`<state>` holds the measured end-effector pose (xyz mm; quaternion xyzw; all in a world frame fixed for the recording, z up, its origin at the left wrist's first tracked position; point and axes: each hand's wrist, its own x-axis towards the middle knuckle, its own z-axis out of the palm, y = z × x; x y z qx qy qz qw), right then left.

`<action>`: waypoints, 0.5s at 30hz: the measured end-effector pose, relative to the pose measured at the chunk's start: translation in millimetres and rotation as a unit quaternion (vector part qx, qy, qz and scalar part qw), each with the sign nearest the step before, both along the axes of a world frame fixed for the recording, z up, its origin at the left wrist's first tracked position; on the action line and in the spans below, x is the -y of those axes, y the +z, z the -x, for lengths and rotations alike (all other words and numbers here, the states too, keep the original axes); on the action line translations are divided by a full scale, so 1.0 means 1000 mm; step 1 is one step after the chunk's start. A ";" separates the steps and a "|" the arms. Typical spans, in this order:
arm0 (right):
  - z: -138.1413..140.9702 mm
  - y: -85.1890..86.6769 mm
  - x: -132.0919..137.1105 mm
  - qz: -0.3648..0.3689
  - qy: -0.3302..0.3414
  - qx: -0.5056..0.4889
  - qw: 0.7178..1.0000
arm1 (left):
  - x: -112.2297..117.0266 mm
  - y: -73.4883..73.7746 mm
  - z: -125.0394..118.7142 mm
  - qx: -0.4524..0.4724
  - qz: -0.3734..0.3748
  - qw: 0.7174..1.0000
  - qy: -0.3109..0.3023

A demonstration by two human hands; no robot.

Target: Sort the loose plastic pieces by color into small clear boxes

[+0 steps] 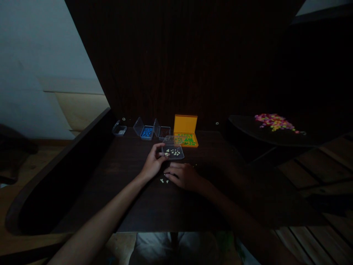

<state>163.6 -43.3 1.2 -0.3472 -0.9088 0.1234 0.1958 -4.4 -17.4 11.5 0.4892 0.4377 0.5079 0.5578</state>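
Observation:
A small clear plastic box (176, 156) with pale yellow beads in it sits open on the dark table (132, 206). My left hand (153, 162) is at the box's left edge, fingertips pinched together on a pale bead. Just in front of the box, my right hand (184, 176) lies palm down on the table with its fingers pressed together, next to a few loose pale beads (163, 180). The scene is very dim.
Behind the clear box stand an open orange box (185, 129) with green pieces, an open clear box of blue beads (146, 132), a clear box of dark pieces (164, 132) and a small clear box (119, 129). A pile of pink and yellow beads (273, 122) lies on a round dark surface at right.

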 end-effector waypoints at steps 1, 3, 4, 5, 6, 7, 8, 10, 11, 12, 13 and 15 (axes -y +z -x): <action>0.002 -0.002 -0.001 -0.004 -0.005 0.001 1.000 | 0.000 0.000 0.000 0.002 0.003 1.000 -0.002; 0.005 -0.003 -0.002 -0.008 -0.009 0.006 1.000 | 0.000 0.000 0.000 0.000 0.007 1.000 -0.003; 0.006 -0.004 -0.003 -0.008 -0.009 0.007 1.000 | -0.001 0.001 0.000 -0.002 0.008 1.000 -0.002; 0.006 -0.005 -0.004 -0.008 -0.010 0.008 1.000 | 0.000 0.001 -0.001 -0.004 0.009 1.000 -0.001; 0.007 -0.005 -0.005 -0.006 -0.011 0.007 1.000 | 0.000 0.002 -0.001 -0.006 0.009 1.000 0.001; 0.007 -0.005 -0.006 -0.005 -0.012 0.006 1.000 | 0.000 0.002 -0.001 -0.007 0.007 1.000 0.002; 0.007 -0.006 -0.007 -0.002 -0.011 0.005 1.000 | 0.000 0.003 -0.001 -0.007 0.006 1.000 0.004; 0.006 -0.006 -0.007 0.004 -0.006 0.003 1.000 | 0.000 0.003 -0.001 -0.008 0.005 1.000 0.003; 0.005 -0.006 -0.008 0.006 -0.004 0.002 1.000 | 0.000 0.003 -0.001 -0.011 0.005 1.000 0.001; 0.005 -0.006 -0.007 0.008 -0.003 0.003 1.000 | 0.000 0.003 -0.001 -0.012 0.006 1.000 0.000; 0.005 -0.005 -0.007 0.008 -0.003 0.005 1.000 | 0.000 0.003 0.000 -0.013 0.006 1.000 -0.002; 0.004 -0.004 -0.007 0.004 -0.006 0.013 1.000 | -0.001 0.002 0.000 -0.012 0.006 1.000 -0.003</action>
